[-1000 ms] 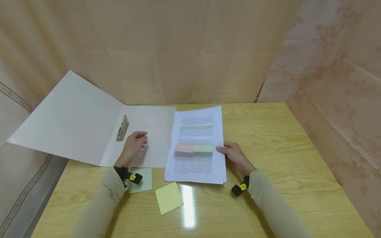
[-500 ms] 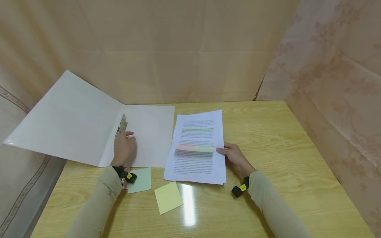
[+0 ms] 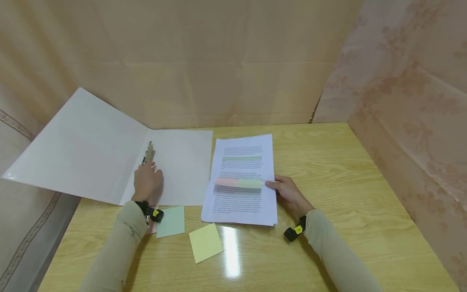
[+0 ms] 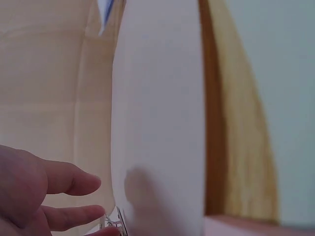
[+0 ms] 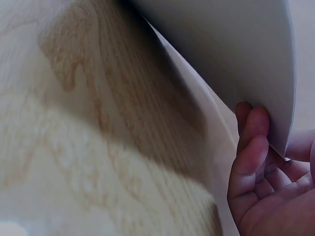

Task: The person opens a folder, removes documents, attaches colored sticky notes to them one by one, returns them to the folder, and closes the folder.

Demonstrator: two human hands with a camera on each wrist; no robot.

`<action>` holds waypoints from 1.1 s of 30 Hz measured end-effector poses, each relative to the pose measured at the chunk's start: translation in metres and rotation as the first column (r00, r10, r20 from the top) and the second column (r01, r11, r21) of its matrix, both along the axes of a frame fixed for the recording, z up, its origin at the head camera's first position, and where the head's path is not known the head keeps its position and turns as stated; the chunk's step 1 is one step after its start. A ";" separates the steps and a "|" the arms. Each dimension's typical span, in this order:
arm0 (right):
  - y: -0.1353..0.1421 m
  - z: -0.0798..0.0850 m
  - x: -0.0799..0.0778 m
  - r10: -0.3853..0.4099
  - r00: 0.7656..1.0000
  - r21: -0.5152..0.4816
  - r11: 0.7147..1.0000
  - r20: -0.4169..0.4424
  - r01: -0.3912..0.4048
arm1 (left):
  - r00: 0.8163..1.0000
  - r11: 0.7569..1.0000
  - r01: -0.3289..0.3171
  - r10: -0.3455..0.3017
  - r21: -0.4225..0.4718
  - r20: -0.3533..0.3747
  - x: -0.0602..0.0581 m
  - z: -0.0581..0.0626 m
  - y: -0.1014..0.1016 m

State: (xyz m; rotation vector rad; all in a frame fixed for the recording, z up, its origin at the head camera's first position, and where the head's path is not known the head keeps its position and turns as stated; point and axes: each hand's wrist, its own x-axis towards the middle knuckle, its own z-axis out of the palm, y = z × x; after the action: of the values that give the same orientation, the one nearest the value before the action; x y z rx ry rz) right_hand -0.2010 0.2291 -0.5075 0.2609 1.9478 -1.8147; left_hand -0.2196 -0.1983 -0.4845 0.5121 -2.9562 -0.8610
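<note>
An opened white folder (image 3: 182, 166) lies at the left with its cover raised. Near its spine is a metal clip (image 3: 150, 152). My left hand (image 3: 146, 180) reaches over the folder, its fingertips at the clip's near end. In the left wrist view the fingers (image 4: 69, 216) stretch loosely beside the clip (image 4: 122, 223), the thumb apart from them. My right hand (image 3: 290, 194) pinches the right edge of a stack of printed sheets (image 3: 238, 209), thumb on top and fingers (image 5: 253, 152) underneath. Across the top sheet run a pink strip (image 3: 227, 182) and a green strip (image 3: 250, 183).
In front of the folder lie a green sticky note (image 3: 170, 222) and a pink one (image 3: 153, 228), partly covered by the left wrist. A yellow sticky note (image 3: 206, 243) sits nearer the front. Curtain cloth (image 3: 219, 61) hangs behind the wooden table (image 3: 328, 162).
My left hand has moved left from over the folder's middle to the metal clip. The sheets have shifted slightly away from the folder, and the right hand keeps its hold on them.
</note>
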 end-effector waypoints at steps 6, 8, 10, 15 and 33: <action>0.000 0.002 0.000 0.005 1.000 -0.002 1.000 -0.012 -0.005 | 0.999 0.998 0.009 -0.007 -0.055 0.035 -0.002 0.003 -0.002; 0.000 0.002 -0.001 0.003 1.000 -0.003 1.000 -0.009 -0.003 | 0.999 0.996 0.022 -0.018 -0.082 0.052 -0.002 0.004 -0.003; 0.000 0.001 -0.001 -0.002 1.000 -0.010 1.000 0.004 0.002 | 0.997 0.993 0.043 -0.037 -0.107 0.062 -0.003 0.004 -0.004; 0.001 0.000 -0.002 -0.013 0.999 -0.033 0.999 0.029 0.014 | 0.993 0.992 0.081 -0.071 -0.099 0.099 -0.005 0.001 -0.005; 0.001 0.001 -0.002 0.003 1.000 -0.005 1.000 0.009 -0.003 | 0.998 0.990 0.059 -0.059 -0.128 0.002 -0.008 0.011 -0.023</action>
State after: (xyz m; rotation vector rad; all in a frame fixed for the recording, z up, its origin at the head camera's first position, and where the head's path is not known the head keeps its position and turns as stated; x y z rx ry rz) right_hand -0.2035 0.2298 -0.5064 0.2632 1.9364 -1.8131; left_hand -0.2276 -0.2210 -0.4740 0.4198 -3.0135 -0.6698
